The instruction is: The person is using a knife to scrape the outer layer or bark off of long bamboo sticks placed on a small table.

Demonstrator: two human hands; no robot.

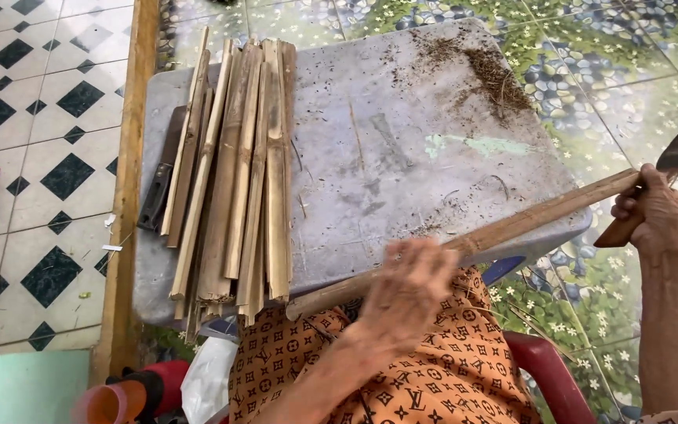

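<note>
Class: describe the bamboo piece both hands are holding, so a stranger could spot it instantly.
Find the grey metal-topped table. The long round bamboo stick slants across its near edge, gripped by the left hand and the right hand. Unlike the flat split bamboo strips stacked beside it, it is whole.

The bamboo stick (512, 224) I hold is long, straight and tan, with a darker joint near its middle. It slants across the near edge of the table, its far end raised to my right. The knife (672, 169) has a wooden handle and a dark blade pointing up and away.
</note>
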